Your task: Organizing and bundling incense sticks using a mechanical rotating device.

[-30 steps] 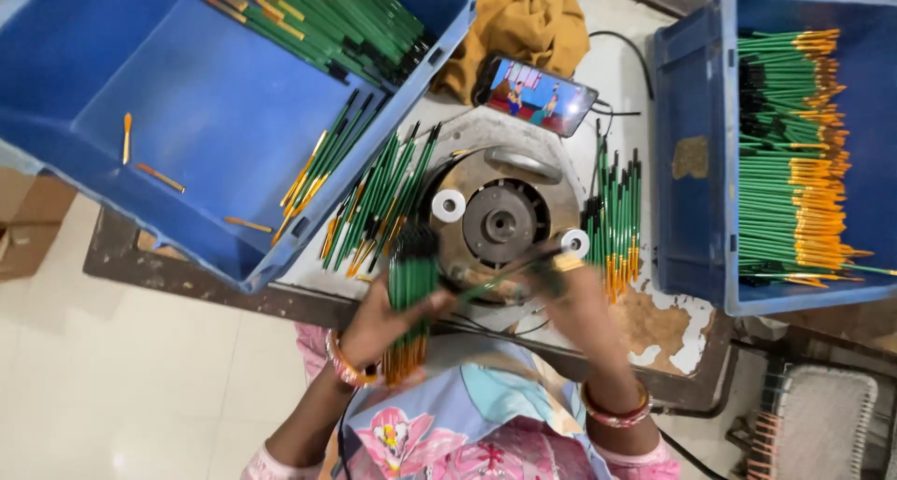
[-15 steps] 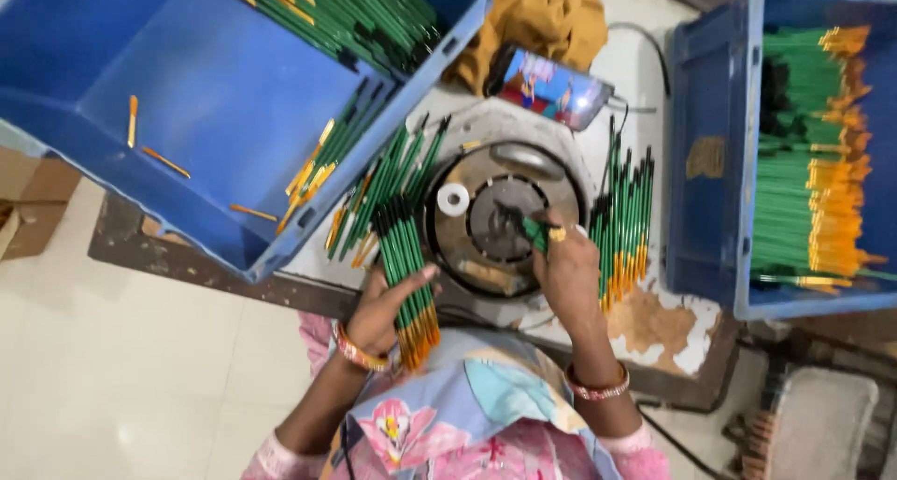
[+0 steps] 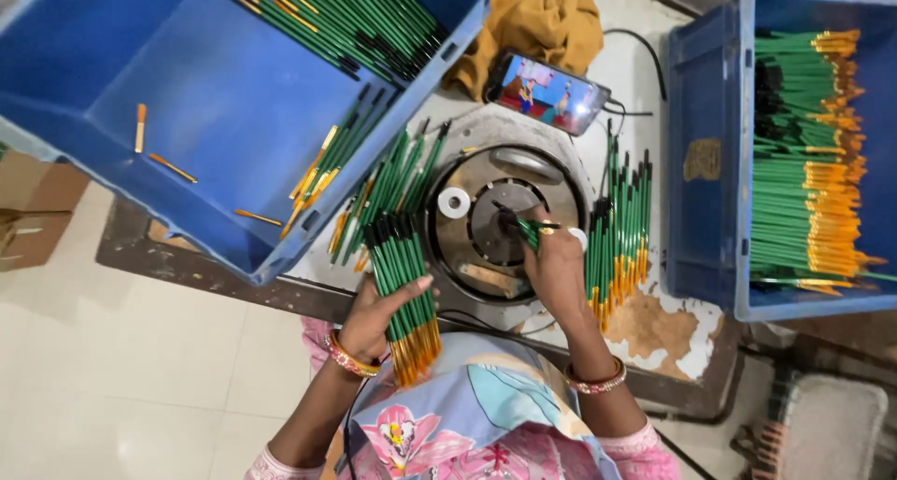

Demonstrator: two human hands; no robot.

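Gripping a thick bundle of green paintbrushes (image 3: 402,288) with yellow-orange ends, the left hand (image 3: 378,312) has its fingers curled shut around the handles, the thumb lying across the top of the bundle; the dark tips point away from the person and the orange ends hang toward the floral garment (image 3: 467,424) at the bottom of the view. The right hand (image 3: 556,270) rests over the round metal machine (image 3: 505,223) in the middle of the worktable (image 3: 673,330), its fingers pinched closed on a single green brush (image 3: 528,229) whose end sits at the hub of the disc. A small white ring (image 3: 454,202) lies on the left part of the disc. Just left of the machine a loose fan of green brushes (image 3: 392,186) lies on the table, and just right of it another row of brushes (image 3: 621,228) stands close to the right hand. A large blue crate (image 3: 187,97) at upper left holds a heap of green brushes in its far corner and a few stray orange sticks on its floor. A second blue crate (image 3: 710,162) at right is stacked with green brushes, their orange ends pointing right. Beyond the machine lie a phone (image 3: 549,92) with a lit screen and a mustard cloth (image 3: 533,22). Bangles circle both wrists.
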